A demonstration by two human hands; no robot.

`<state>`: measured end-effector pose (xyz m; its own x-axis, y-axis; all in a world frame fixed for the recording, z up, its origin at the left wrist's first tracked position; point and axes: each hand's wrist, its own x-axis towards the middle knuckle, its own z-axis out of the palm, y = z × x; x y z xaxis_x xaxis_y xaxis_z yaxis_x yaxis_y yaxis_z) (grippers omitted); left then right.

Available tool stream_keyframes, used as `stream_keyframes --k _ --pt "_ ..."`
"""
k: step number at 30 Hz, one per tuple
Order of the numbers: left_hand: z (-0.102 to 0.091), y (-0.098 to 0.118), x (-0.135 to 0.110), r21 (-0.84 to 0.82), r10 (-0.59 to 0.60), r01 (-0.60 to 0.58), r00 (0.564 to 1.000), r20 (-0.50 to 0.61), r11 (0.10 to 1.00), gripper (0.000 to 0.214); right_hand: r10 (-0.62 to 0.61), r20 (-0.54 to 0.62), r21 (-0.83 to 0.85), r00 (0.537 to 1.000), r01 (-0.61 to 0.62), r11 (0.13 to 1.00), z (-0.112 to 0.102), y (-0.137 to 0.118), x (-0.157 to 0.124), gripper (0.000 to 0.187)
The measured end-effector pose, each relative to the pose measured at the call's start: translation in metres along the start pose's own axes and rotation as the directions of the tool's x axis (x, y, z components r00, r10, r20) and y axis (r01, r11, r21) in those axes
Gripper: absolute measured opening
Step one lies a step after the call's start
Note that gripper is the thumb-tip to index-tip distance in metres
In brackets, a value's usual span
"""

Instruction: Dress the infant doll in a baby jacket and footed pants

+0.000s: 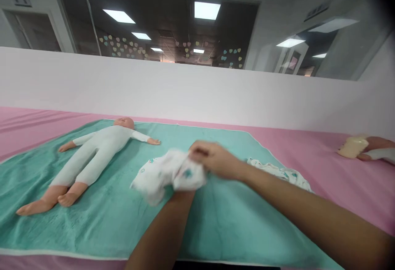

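Observation:
A white baby garment (pixel 159 173) with small coloured prints is bunched up over the towel, blurred by motion. The fingers of my right hand (pixel 214 157) pinch its upper right edge. From below, my left forearm reaches up into the cloth, which covers my left hand, so its fingers are hidden. To the left, a baby doll (pixel 105 144) in a pale long-sleeved suit lies on its back, arms spread and feet bare. Beyond my right forearm a second printed white garment (pixel 285 173) lies crumpled, partly covered by the arm.
A green towel (pixel 234 216) with a white edge is spread over a pink padded surface (pixel 327 167). At the far right, part of another doll (pixel 378 144) lies beside a cream-coloured object (pixel 353 146). A white low wall (pixel 185 93) with windows above stands behind.

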<state>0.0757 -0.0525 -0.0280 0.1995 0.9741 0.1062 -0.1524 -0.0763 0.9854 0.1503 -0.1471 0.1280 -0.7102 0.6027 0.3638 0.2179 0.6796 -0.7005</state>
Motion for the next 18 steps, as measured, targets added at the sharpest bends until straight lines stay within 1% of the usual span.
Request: stream_keyframes --k 1,2,3,4,6,7,8,9,10,11,12,13,14,15,16,17,18 --pt "-0.001 0.001 -0.002 -0.037 0.007 -0.006 1.0 0.011 0.999 0.026 0.055 -0.178 0.189 0.982 -0.02 0.982 -0.018 -0.003 -0.002 0.012" --pt "-0.001 0.002 -0.004 -0.106 0.009 -0.005 0.999 0.039 0.994 0.029 0.096 -0.337 0.349 0.937 0.029 0.937 -0.036 -0.004 -0.005 0.004" --pt "-0.002 0.003 -0.007 -0.199 0.016 0.001 0.996 0.083 0.98 0.032 0.141 -0.431 0.482 0.891 0.095 0.871 -0.052 -0.003 -0.008 0.003" --pt "-0.002 0.004 -0.009 -0.301 0.035 0.004 0.992 0.124 0.954 0.035 0.2 -0.482 0.593 0.853 0.15 0.791 -0.067 0.001 -0.011 0.008" --pt "-0.003 0.007 -0.013 -0.482 0.079 0.019 0.98 0.182 0.876 0.037 0.367 -0.53 0.752 0.765 0.224 0.619 -0.09 0.013 -0.017 0.016" --pt "-0.003 0.01 -0.014 -0.526 0.094 0.033 0.972 0.213 0.85 0.036 0.45 -0.539 0.798 0.712 0.26 0.544 -0.1 0.02 -0.019 0.018" --pt "-0.002 0.013 -0.016 -0.525 0.098 0.057 0.96 0.263 0.849 0.034 0.516 -0.55 0.819 0.657 0.303 0.487 -0.109 0.026 -0.021 0.019" --pt "-0.002 0.017 -0.019 -0.498 0.094 0.092 0.937 0.335 0.862 0.034 0.554 -0.569 0.818 0.607 0.353 0.454 -0.118 0.031 -0.023 0.02" --pt "-0.002 0.021 -0.022 -0.451 0.086 0.132 0.898 0.431 0.883 0.036 0.562 -0.596 0.802 0.573 0.402 0.441 -0.127 0.037 -0.024 0.021" --pt "-0.001 0.026 -0.026 -0.389 0.075 0.172 0.836 0.544 0.905 0.038 0.546 -0.629 0.777 0.553 0.443 0.447 -0.135 0.042 -0.025 0.022" --pt "-0.001 0.032 -0.03 -0.323 0.058 0.205 0.759 0.648 0.924 0.04 0.517 -0.662 0.749 0.542 0.465 0.472 -0.143 0.048 -0.027 0.022" --pt "-0.001 0.036 -0.034 -0.265 0.039 0.227 0.686 0.726 0.937 0.042 0.492 -0.689 0.723 0.533 0.452 0.522 -0.151 0.056 -0.03 0.021" --pt "-0.001 0.04 -0.036 -0.234 0.032 0.23 0.644 0.764 0.945 0.044 0.487 -0.703 0.699 0.518 0.377 0.608 -0.158 0.065 -0.034 0.019" --pt "-0.001 0.043 -0.038 -0.232 0.038 0.218 0.646 0.763 0.948 0.046 0.499 -0.711 0.668 0.495 0.253 0.7 -0.163 0.076 -0.04 0.017" --pt "-0.002 0.044 -0.037 -0.259 0.058 0.189 0.695 0.717 0.947 0.046 0.526 -0.715 0.624 0.46 0.081 0.777 -0.166 0.089 -0.047 0.017" --pt "-0.003 0.043 -0.035 -0.302 0.087 0.134 0.78 0.62 0.944 0.046 0.566 -0.72 0.561 0.402 -0.143 0.815 -0.168 0.103 -0.057 0.017" --pt "-0.005 0.04 -0.03 -0.329 0.116 0.051 0.876 0.468 0.943 0.045 0.586 -0.727 0.526 0.359 -0.258 0.81 -0.166 0.117 -0.068 0.017"
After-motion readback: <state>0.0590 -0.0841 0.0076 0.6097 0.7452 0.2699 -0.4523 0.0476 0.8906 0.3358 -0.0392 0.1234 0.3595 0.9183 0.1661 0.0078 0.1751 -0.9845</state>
